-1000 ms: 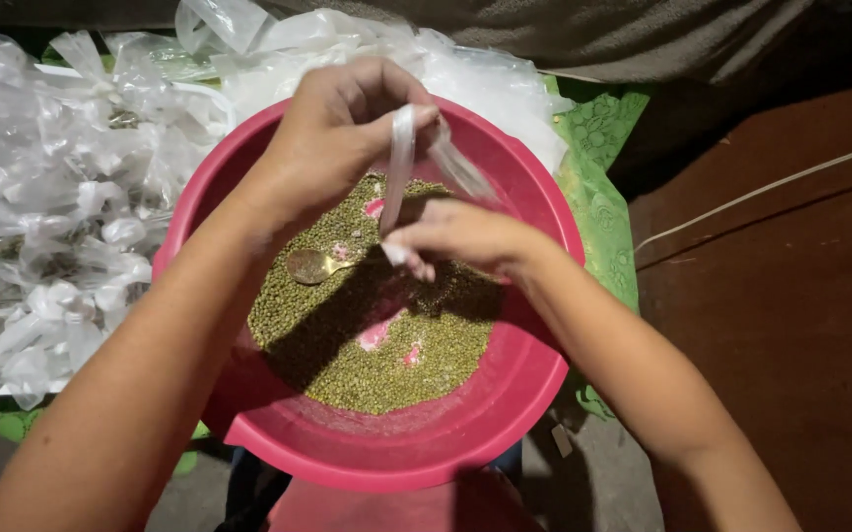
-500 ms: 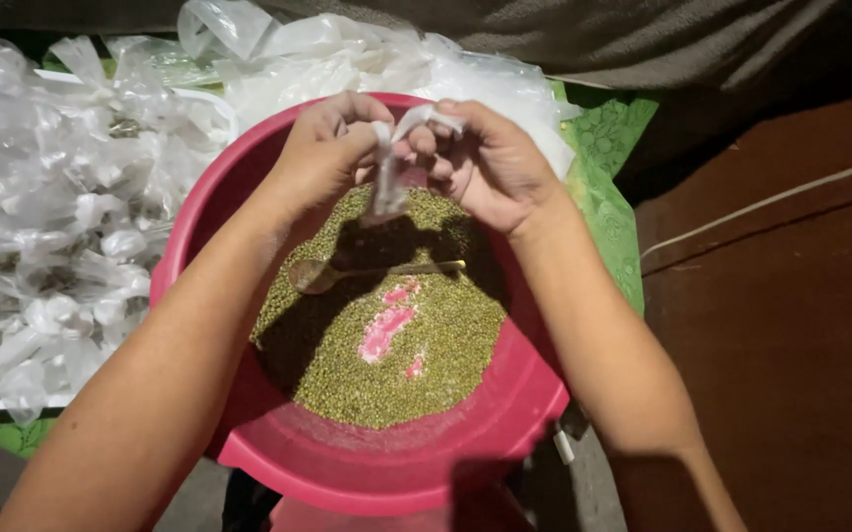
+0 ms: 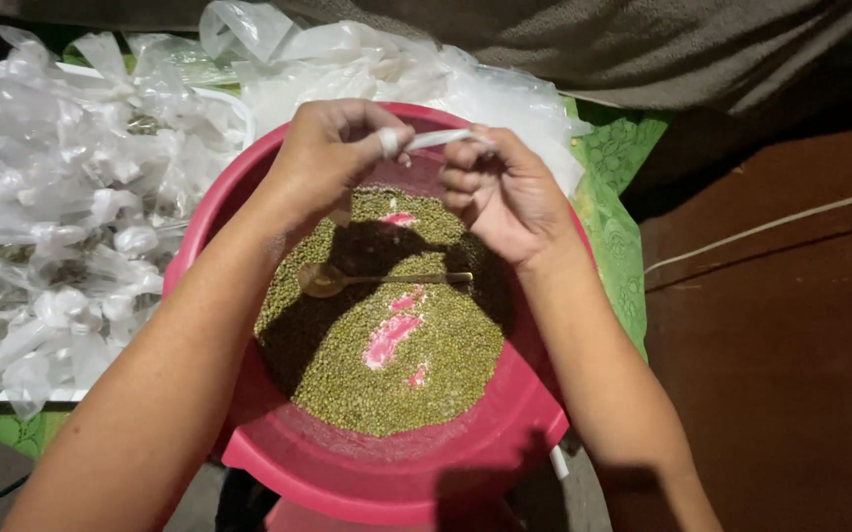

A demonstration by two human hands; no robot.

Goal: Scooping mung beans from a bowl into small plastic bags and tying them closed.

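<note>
While both bare hands meet above the far side of a pink plastic basin (image 3: 278, 463), they hold one thin, twisted strip of clear plastic bag (image 3: 438, 139) stretched between them. The left hand (image 3: 332, 158) pinches the strip's left end tightly between thumb and forefinger, with the plastic wound around a fingertip. The right hand (image 3: 505, 192) is curled into a loose fist and grips the strip's right end at its fingertips, so the strip spans the short gap between the two hands, over the basin's far rim. Inside the basin lies one heap of small green mung beans (image 3: 445, 365), with a few pink patches of bare basin showing through. One metal spoon (image 3: 347, 280) rests on the beans, just beneath the hands, its bowl to the left and its handle to the right. To the left of the basin sits a white tray (image 3: 229, 99) piled with many knotted clear plastic bags (image 3: 61, 227), too many to count. More loose clear plastic (image 3: 386, 64) lies beyond the basin.
</note>
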